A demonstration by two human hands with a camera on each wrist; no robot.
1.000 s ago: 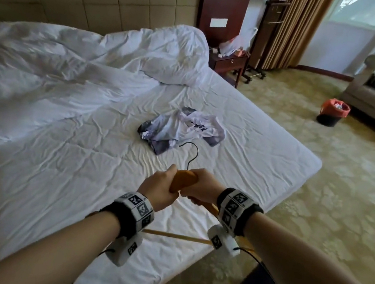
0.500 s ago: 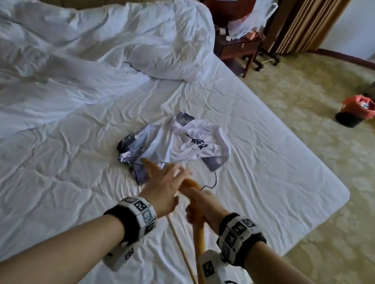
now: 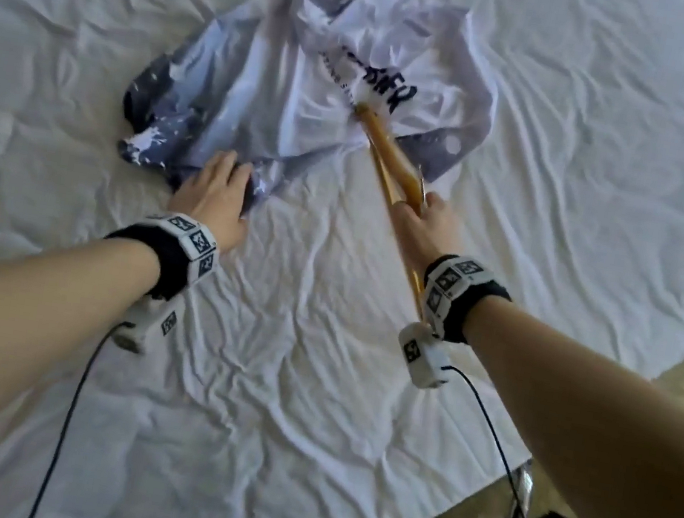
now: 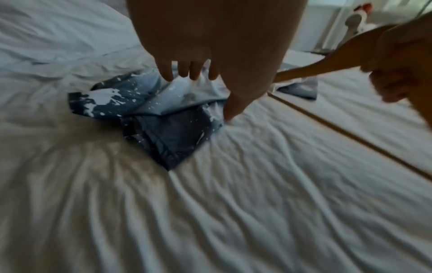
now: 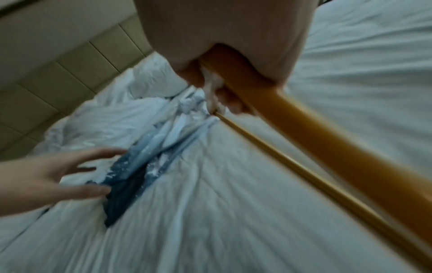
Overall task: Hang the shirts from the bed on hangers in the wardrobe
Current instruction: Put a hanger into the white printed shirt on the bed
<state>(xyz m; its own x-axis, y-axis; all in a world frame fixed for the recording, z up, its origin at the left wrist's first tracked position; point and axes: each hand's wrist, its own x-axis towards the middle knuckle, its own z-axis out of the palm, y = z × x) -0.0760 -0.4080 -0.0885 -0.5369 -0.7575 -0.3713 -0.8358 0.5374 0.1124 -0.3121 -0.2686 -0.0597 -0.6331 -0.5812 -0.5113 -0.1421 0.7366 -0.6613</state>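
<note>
Since a moment ago both hands have pushed forward over the bed (image 3: 310,388), and I now look almost straight down on the white sheet. Nearest me, my left hand (image 3: 213,198) lies at the dark, paint-flecked hem of the shirt (image 3: 269,81); its fingers (image 4: 168,73) are straight and slightly spread, tips on the cloth, thumb down by the hem's edge. I see no pinch yet. To its right, my right hand (image 3: 424,222) wraps curled fingers round the wooden hanger (image 3: 386,149), gripping it firmly near the metal hook. Farther out, the hanger's far end touches the shirt's white chest by the black lettering. Crumpled, the shirt lies on the sheet near the middle of the bed.
</note>
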